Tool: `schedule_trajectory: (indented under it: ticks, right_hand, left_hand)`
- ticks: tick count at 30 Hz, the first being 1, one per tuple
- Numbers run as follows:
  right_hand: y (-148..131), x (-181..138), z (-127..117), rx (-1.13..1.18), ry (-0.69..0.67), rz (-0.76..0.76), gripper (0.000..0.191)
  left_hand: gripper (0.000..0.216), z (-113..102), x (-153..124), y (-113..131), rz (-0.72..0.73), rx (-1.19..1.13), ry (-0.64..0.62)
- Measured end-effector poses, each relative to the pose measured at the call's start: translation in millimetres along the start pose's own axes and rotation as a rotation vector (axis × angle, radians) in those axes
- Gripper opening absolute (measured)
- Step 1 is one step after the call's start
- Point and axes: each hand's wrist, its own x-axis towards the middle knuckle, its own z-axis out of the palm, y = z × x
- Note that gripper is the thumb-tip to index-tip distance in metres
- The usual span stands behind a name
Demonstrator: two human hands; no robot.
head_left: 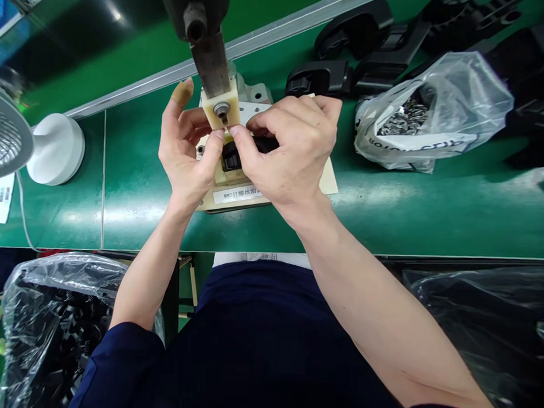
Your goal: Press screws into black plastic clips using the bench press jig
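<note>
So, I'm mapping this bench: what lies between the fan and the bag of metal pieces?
Between them, the head view shows a labelled fixture with a black part, the tool head above it, and the left hand and right hand.

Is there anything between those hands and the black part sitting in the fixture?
Nothing visible stands between the left hand or right hand and the black plastic part. The cream block hangs above it, close by both thumb tips. The right hand covers some of the part, so contact there is hard to tell.
</note>
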Motion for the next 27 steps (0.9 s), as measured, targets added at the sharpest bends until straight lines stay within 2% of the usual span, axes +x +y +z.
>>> schedule_trajectory:
  ticks: [3, 6, 10, 15, 18, 21, 27]
  right_hand:
    - [-3, 4, -4, -0.034, -0.027, 0.008, 0.029]
    - [-7, 9, -11, -0.067, -0.132, 0.033, 0.033]
    - [-6, 12, -19, -0.027, -0.239, 0.046, 0.033]
    - [-8, 11, -23, -0.007, -0.262, 0.067, 0.028]
    - [-11, 13, -24, -0.030, -0.299, 0.097, 0.032]
    - [-12, 13, -23, -0.020, -0.308, 0.103, 0.033]
    - [-10, 11, -18, -0.042, -0.221, 0.077, 0.034]
  left_hand:
    - [0.085, -4, 2, -2, -0.023, -0.040, -0.015]
    - [0.081, -8, 8, -3, 0.030, -0.164, -0.029]
    - [0.055, -9, 15, 4, 0.235, -0.310, -0.025]
    - [0.033, -10, 19, 21, 0.250, -0.285, -0.038]
    - [0.033, -11, 20, 21, 0.305, -0.318, -0.040]
    - [0.037, -10, 18, 16, 0.260, -0.270, -0.054]
    - [0.050, -1, 15, 5, 0.246, -0.401, 0.027]
